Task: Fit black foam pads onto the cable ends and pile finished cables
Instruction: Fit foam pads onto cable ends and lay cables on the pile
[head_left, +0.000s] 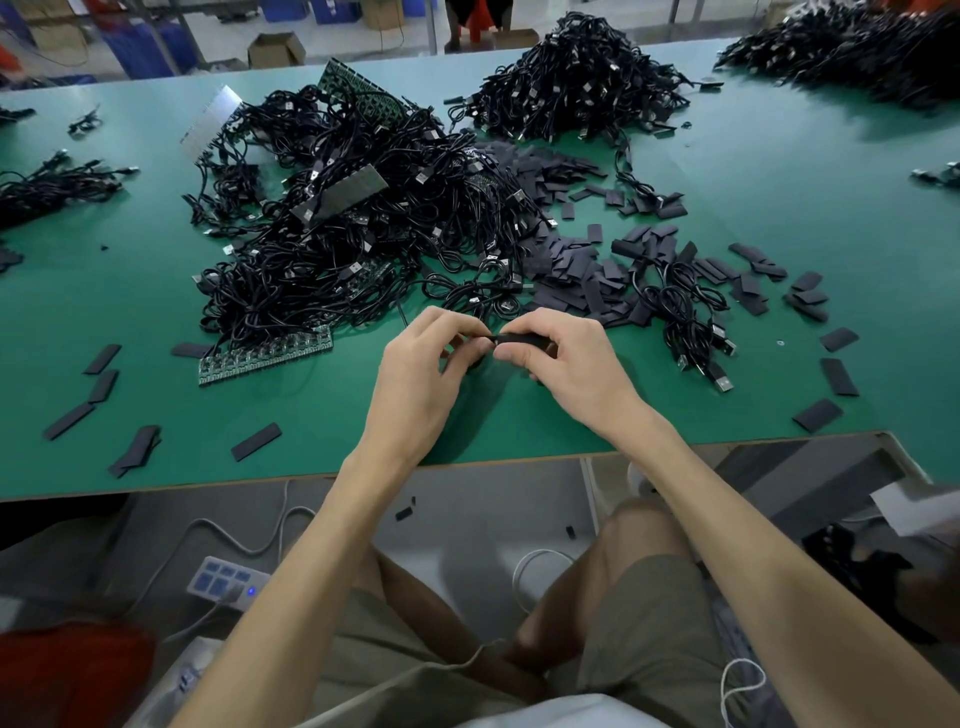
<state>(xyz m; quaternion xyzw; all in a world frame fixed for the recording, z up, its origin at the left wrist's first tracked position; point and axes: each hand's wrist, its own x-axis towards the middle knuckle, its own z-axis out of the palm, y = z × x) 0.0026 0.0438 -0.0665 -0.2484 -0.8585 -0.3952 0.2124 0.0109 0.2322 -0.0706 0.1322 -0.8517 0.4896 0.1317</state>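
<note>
The rectangular black foam pad (521, 339) was held clear of the green surface (779, 171), just above its near part. The right hand (566, 364) pinched it between thumb and curled fingers. Its left end met the left hand (421, 364), whose fingertips were closed on the end of a thin black cable (402, 313). The plug was hidden between fingers and pad, so it could not be told whether it had entered the pad. By my reading, one fitting was in mid-step and not yet done.

Just beyond the hands lay a wide scatter of loose black foam pads (571, 270), with more strays (104, 395) near the left front edge. On the right part of that scatter sat a small bunch of black cables (691, 312) with bare silver plugs showing. To the left rose a large tangled heap of black cables (337, 234), mixed with green circuit-board strips (265, 358). A second tall heap (576, 78) stood farther back and another dark heap (857, 47) at the far right corner.

Which heap held finished cables could not be told. With so many pads loose and so many plugs bare, most of the work seemed left.
</note>
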